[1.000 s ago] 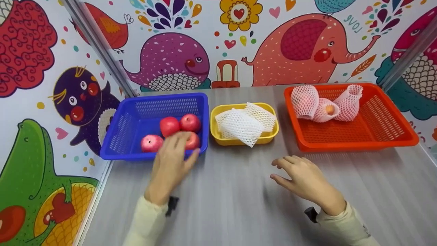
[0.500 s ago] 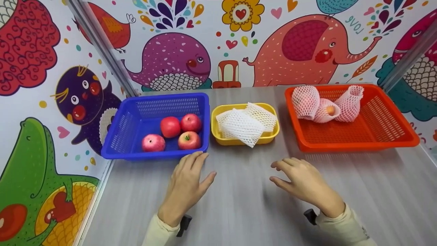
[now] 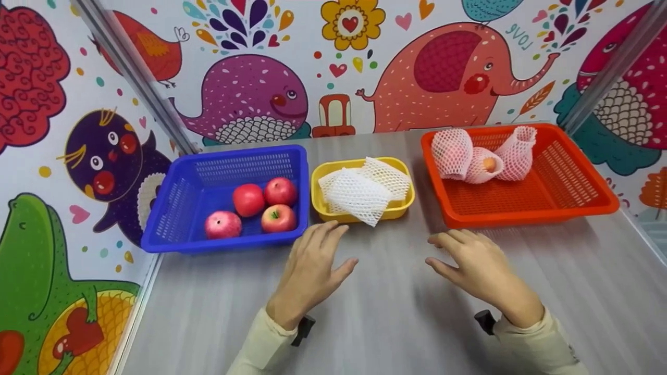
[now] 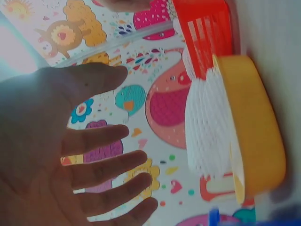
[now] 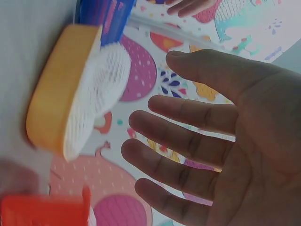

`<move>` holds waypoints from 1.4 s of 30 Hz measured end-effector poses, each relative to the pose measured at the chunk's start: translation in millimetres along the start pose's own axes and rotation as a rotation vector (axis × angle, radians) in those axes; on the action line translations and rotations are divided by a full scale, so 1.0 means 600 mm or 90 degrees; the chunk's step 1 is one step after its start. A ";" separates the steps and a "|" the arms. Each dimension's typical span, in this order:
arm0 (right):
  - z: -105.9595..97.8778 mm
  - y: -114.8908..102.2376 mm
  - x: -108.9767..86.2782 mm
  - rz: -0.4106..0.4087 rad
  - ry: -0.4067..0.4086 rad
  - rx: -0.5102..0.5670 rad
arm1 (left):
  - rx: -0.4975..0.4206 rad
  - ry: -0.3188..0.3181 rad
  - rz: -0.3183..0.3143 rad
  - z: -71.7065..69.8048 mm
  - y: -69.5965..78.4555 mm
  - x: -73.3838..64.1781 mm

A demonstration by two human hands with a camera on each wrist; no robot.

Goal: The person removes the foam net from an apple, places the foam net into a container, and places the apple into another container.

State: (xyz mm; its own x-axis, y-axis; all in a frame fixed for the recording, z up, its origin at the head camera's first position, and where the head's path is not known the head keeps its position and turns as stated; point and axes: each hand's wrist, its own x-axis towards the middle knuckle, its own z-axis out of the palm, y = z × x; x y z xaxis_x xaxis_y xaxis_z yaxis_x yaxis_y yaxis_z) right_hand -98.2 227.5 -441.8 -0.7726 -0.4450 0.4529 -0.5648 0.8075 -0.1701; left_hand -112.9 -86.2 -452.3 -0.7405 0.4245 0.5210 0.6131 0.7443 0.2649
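Observation:
My left hand [image 3: 311,272] hovers over the table in front of the gap between the blue and yellow baskets, fingers spread and holding nothing. My right hand [image 3: 482,268], also free, is held in front of the red basket's near left corner. Between and beyond them stands a yellow basket [image 3: 319,211] with white foam net sleeves [image 3: 359,194] heaped in it. The blue basket [image 3: 172,200] holds several red apples [image 3: 279,218] at its right side. In the left wrist view the sleeves [image 4: 207,127] rise over the yellow basket's rim [image 4: 256,136].
A red basket [image 3: 552,200] at the right holds fruit in pink foam nets [image 3: 452,153], grouped at its back left. Walls with cartoon animals [image 3: 443,78] enclose the grey table [image 3: 385,312] at the back and sides.
My left hand has drawn back from over the apples in the blue basket and moved right, toward the yellow basket. My right hand has barely moved; the head view has shifted slightly.

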 end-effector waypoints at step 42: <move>-0.021 0.302 0.208 0.492 -0.351 0.156 | -0.039 -0.072 0.079 0.050 0.047 0.035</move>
State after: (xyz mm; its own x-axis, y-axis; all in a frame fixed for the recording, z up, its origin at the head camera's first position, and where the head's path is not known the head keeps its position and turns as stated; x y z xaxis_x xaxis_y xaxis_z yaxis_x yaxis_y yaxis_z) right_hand -293.5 322.9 -405.1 -0.9470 0.0045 -0.3212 0.1579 0.8773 -0.4533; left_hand -119.6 -41.0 -458.3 -0.6825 0.5684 0.4594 0.7145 0.6514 0.2554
